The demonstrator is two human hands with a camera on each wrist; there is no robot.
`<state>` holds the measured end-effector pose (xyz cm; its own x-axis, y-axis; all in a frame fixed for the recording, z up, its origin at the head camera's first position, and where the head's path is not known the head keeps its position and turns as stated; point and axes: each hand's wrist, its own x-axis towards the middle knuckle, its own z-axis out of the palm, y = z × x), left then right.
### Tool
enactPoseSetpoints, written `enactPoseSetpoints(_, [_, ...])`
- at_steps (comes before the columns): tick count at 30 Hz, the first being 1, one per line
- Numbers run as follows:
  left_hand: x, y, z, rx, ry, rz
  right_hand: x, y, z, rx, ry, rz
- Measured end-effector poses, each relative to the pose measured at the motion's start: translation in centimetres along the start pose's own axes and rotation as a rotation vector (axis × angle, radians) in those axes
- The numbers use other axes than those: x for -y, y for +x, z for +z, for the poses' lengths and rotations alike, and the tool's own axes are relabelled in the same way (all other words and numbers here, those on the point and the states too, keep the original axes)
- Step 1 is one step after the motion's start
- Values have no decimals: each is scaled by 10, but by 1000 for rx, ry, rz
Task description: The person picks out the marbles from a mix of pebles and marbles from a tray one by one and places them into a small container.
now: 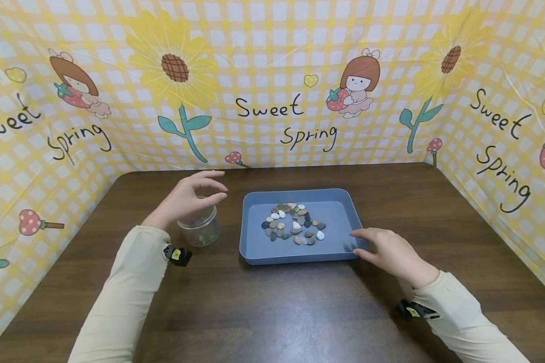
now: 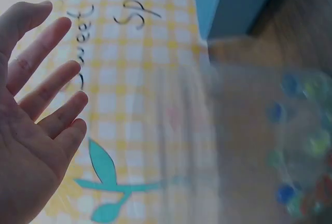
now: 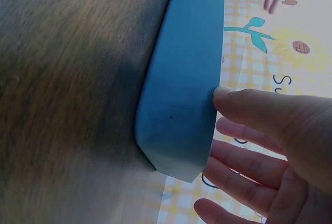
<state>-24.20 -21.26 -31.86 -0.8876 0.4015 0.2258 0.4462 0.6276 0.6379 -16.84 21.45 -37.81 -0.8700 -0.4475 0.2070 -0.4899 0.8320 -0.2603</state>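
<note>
A blue tray (image 1: 340, 212) sits mid-table with several small pebbles (image 1: 292, 224) piled in its middle. To its left stands a clear jar (image 1: 201, 231) with coloured beads at the bottom. My left hand (image 1: 204, 189) hovers just above the jar's mouth, fingers spread and holding nothing. The left wrist view shows that open left hand (image 2: 46, 89), with the blurred jar (image 2: 295, 146) to its right. My right hand (image 1: 372, 244) lies at the tray's near right corner. Its thumb (image 3: 233, 99) touches the tray's rim (image 3: 187, 79) and its other fingers are straight beside the wall.
The dark wooden table (image 1: 272, 312) is enclosed on three sides by a yellow checked backdrop (image 1: 272, 75) with sunflowers and "Sweet Spring" lettering. A small black tag sits on each cream sleeve near the wrist.
</note>
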Motion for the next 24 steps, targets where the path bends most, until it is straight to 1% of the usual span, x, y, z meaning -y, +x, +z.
enactPoseSetpoints(4, [-13, 8, 5, -7, 12, 28, 0, -1, -1, -10, 0, -9])
enactPoseSetpoints(7, [-22, 15, 10, -7, -15, 37, 0, -1, -1, -13, -3, -18])
enactPoseSetpoints(9, [-27, 18, 13, 4, -39, 41, 0, 0, -1, -13, -2, -24])
enactPoseSetpoints(13, [-37, 26, 21, 32, -62, 70, 0, 0, -2, -15, -1, -23])
enactPoseSetpoints(18, [-42, 38, 35, 52, -53, 124, 1, -1, -2, -17, -4, -19])
enactPoseSetpoints(24, [-45, 52, 51, 92, -67, 130, 1, -1, 0, -13, -2, -15])
